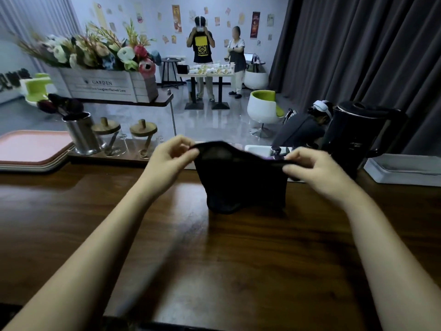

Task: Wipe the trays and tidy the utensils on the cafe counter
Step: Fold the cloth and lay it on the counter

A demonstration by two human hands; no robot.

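Observation:
A black cloth (pixel 241 180) hangs spread between both my hands above the wooden counter (pixel 167 235), its lower edge touching the wood. My left hand (pixel 173 155) pinches its upper left corner. My right hand (pixel 310 167) pinches the upper right corner. A stack of pink trays (pixel 33 149) lies at the far left of the counter. Next to the trays stands a steel utensil holder (pixel 82 134) with dark utensils sticking out of it.
Two glass jars (pixel 112 137) with wooden lids and spoons stand beside the steel holder. A black kettle (pixel 358 137) and a white tray (pixel 403 170) sit at the right. A flower crate (pixel 102 84) rests on a raised shelf. Three people are in the room behind.

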